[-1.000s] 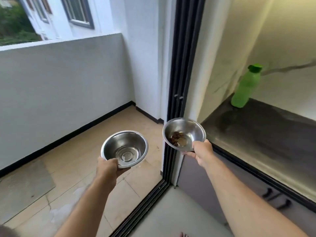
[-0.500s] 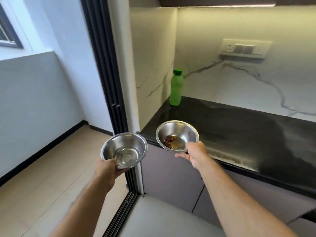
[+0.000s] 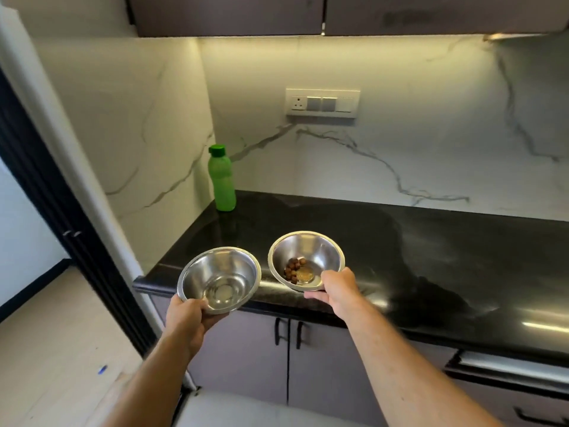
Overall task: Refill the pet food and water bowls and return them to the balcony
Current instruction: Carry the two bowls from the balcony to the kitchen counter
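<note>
My left hand (image 3: 187, 317) grips the near rim of a steel bowl (image 3: 219, 278) that holds only a little clear liquid at its bottom. A second steel bowl (image 3: 306, 259), with a few brown kibble pieces (image 3: 294, 269) in it, is held at its near rim by my right hand (image 3: 334, 292). Both bowls hang in the air over the front edge of the black countertop (image 3: 415, 257), side by side and slightly apart. A green bottle (image 3: 221, 178) with a green cap stands upright in the counter's back left corner.
A marble backsplash with a switch panel (image 3: 321, 103) rises behind the counter. Dark cabinets (image 3: 231, 13) hang overhead, and grey cabinet doors with black handles (image 3: 288, 331) sit below. The black sliding door frame (image 3: 61, 217) to the balcony is on the left.
The view has swung right from the balcony to the kitchen counter. Both bowls, still held, have come up to the counter's front edge, and the bottle now stands behind them.
</note>
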